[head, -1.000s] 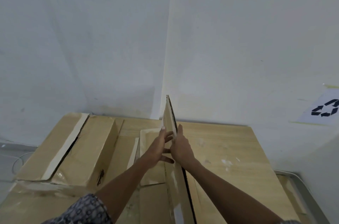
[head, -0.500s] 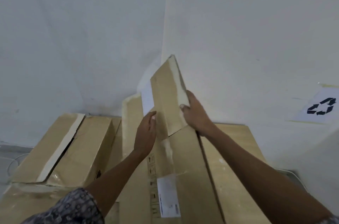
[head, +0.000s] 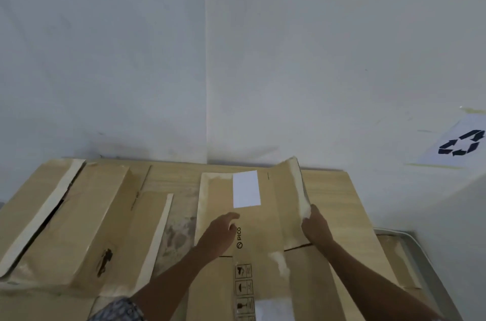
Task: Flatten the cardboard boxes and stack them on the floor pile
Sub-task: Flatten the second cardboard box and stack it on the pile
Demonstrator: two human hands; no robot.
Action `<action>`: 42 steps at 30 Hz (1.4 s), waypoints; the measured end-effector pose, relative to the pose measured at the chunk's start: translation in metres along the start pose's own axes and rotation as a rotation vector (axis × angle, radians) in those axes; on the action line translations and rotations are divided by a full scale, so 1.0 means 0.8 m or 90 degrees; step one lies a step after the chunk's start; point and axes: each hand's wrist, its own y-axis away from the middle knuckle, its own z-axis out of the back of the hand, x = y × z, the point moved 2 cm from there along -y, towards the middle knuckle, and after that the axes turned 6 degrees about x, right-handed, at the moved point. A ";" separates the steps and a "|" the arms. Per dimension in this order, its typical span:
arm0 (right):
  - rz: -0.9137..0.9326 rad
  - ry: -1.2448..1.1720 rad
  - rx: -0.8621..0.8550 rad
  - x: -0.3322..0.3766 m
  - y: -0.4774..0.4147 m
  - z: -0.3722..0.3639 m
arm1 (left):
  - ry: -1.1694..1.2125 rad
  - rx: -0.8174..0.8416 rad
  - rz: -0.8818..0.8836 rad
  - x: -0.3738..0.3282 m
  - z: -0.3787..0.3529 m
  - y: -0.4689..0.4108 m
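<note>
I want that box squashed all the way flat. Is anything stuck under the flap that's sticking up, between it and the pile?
Nothing visible. The right hand holds the raised flap by its edge, and only the bare flattened cardboard of the pile shows beside it. The left hand rests on the box. The space right under the flap is hidden.

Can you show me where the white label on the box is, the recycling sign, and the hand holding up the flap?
white label (head: 246, 189): head view, middle of the blank sticker.
recycling sign (head: 460, 143): head view, black arrows on the wall sheet.
right hand (head: 317, 226): head view, back of the hand at the raised flap.
</note>
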 end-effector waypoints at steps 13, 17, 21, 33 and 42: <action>0.165 0.395 0.277 -0.044 -0.059 -0.122 | -0.439 0.240 0.141 0.047 -0.076 -0.113; 0.178 0.423 0.201 -0.030 -0.088 -0.129 | -0.375 0.268 0.191 0.060 -0.072 -0.131; 0.137 0.385 0.219 -0.005 -0.130 -0.130 | -0.376 0.288 0.210 0.047 -0.067 -0.148; 0.066 0.370 0.242 0.060 -0.210 -0.124 | -0.356 0.291 0.273 0.034 -0.036 -0.214; 0.057 0.337 0.287 0.057 -0.234 -0.114 | -0.356 0.275 0.266 0.031 -0.040 -0.236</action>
